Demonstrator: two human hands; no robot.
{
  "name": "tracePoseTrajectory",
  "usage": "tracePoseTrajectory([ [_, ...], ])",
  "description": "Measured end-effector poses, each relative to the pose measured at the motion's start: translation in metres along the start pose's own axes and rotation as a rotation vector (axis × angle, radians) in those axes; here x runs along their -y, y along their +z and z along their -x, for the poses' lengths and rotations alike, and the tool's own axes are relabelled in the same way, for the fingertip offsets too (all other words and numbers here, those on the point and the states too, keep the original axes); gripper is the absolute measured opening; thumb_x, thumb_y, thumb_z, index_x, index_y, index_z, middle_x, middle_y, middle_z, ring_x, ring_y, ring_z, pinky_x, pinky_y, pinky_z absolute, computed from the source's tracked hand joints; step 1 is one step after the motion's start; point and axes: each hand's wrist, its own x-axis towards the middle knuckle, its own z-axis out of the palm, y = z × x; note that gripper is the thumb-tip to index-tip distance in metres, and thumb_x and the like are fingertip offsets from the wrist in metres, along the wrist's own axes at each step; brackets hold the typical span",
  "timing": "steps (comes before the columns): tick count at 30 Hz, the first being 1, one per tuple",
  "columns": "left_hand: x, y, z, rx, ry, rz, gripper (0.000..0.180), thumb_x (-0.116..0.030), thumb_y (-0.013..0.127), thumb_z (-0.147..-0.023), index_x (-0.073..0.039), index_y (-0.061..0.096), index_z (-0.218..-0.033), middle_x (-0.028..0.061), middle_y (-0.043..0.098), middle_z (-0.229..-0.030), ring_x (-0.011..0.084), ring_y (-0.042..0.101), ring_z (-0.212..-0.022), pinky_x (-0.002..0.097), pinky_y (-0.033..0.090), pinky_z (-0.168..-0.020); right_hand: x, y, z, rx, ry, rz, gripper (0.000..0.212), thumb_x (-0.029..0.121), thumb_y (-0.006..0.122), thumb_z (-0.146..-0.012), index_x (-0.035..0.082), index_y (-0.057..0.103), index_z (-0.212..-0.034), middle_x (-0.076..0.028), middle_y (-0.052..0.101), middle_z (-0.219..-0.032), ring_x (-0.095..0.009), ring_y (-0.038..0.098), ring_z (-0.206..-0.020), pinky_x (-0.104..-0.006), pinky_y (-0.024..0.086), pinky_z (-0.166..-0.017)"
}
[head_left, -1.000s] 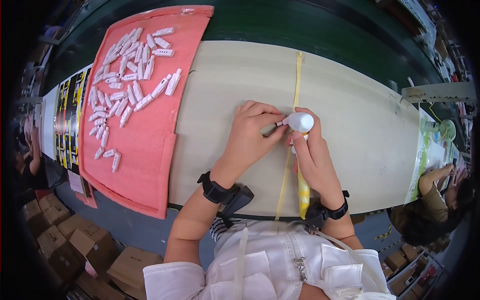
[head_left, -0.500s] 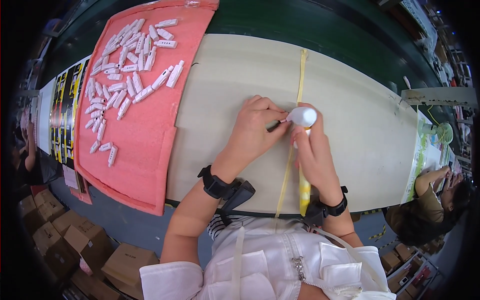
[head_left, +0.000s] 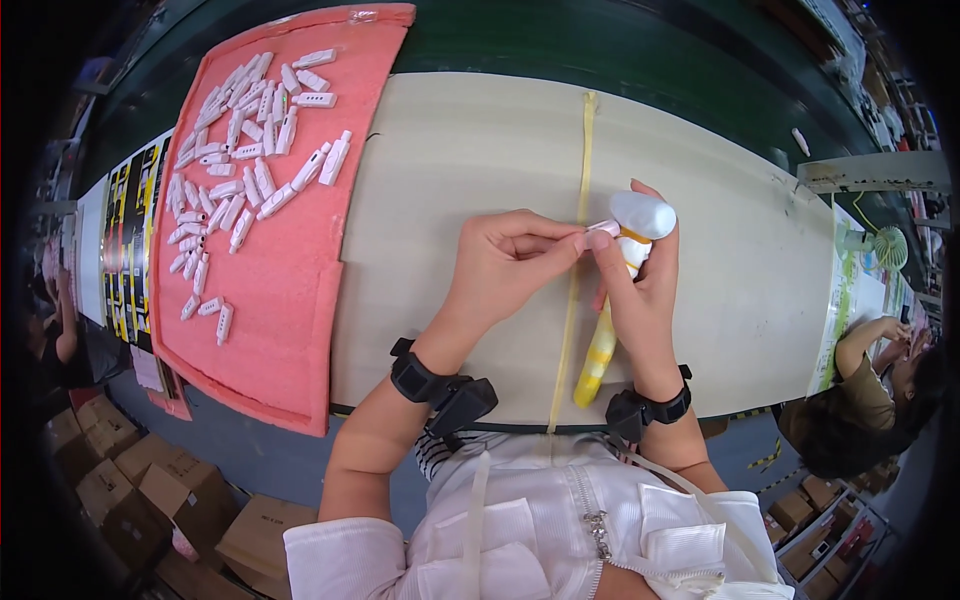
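Between both hands is a small pale pinkish-white plastic piece (head_left: 604, 228), much like the ones on the mat. My left hand (head_left: 510, 265) is closed in a pinch, with its thumb and forefinger at the piece's left end. My right hand (head_left: 645, 305) is wrapped round a hammer-shaped tool (head_left: 644, 216) with a rounded white head, orange bands and a long yellow handle slanting down to the left. My right thumb tip touches the small piece, just left of the tool's head. Fingers partly hide the piece, so its details cannot be made out.
A pink foam mat (head_left: 275, 330) at the left bears several small white plastic devices (head_left: 285, 192). Yellow tape (head_left: 585, 160) crosses the beige work surface (head_left: 450, 140). A green fan (head_left: 889, 248) and a co-worker (head_left: 865, 395) are at the right; cardboard boxes (head_left: 185, 490) stand at lower left.
The tool's head has moved right and its yellow handle end has swung left. My right thumb now meets the small piece beside my left fingertips, and the piece shows more.
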Motion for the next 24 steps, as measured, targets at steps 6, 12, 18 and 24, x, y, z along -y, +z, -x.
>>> tracePoseTrajectory([
  [6, -0.005, 0.001, 0.002, 0.033, -0.002, -0.117, 0.020, 0.001, 0.070, -0.095, 0.008, 0.072, -0.114, 0.0116, 0.075, -0.103, 0.0161, 0.073, -0.096, 0.0268, 0.060, -0.084, -0.006, -0.003, -0.002, 0.022, 0.026, 0.015, 0.058, 0.018, 0.068, -0.100, 0.007, 0.036, -0.147, -0.006, 0.058, -0.106, -0.007, 0.056, -0.073, -0.0210, 0.045, -0.052],
  [12, -0.024, -0.021, -0.002, 0.060, -0.089, -0.325, 0.024, -0.007, 0.067, -0.100, 0.007, 0.070, -0.119, 0.0112, 0.074, -0.102, 0.0151, 0.073, -0.090, 0.0268, 0.059, -0.080, -0.012, 0.001, -0.003, 0.071, 0.075, 0.019, 0.057, 0.017, 0.068, -0.100, 0.007, 0.037, -0.147, -0.004, 0.062, -0.101, -0.007, 0.056, -0.071, -0.0219, 0.045, -0.053],
  [18, -0.054, -0.075, -0.005, -0.518, 0.207, 0.073, 0.029, -0.017, 0.062, -0.103, 0.002, 0.067, -0.124, 0.0118, 0.072, -0.108, 0.0165, 0.072, -0.086, 0.0288, 0.057, -0.078, -0.014, 0.003, 0.000, 0.090, 0.049, 0.057, 0.057, 0.024, 0.068, -0.101, 0.006, 0.040, -0.147, -0.002, 0.061, -0.103, -0.005, 0.055, -0.070, -0.0203, 0.045, -0.051],
  [24, -0.042, -0.089, -0.011, -0.540, 0.299, -0.462, 0.027, -0.015, 0.058, -0.103, 0.002, 0.066, -0.122, 0.0167, 0.071, -0.113, 0.0249, 0.071, -0.096, 0.0363, 0.057, -0.084, -0.015, 0.001, -0.001, 0.118, 0.055, 0.068, 0.055, 0.022, 0.067, -0.101, 0.006, 0.040, -0.147, -0.001, 0.061, -0.104, -0.005, 0.056, -0.074, -0.0200, 0.045, -0.052],
])
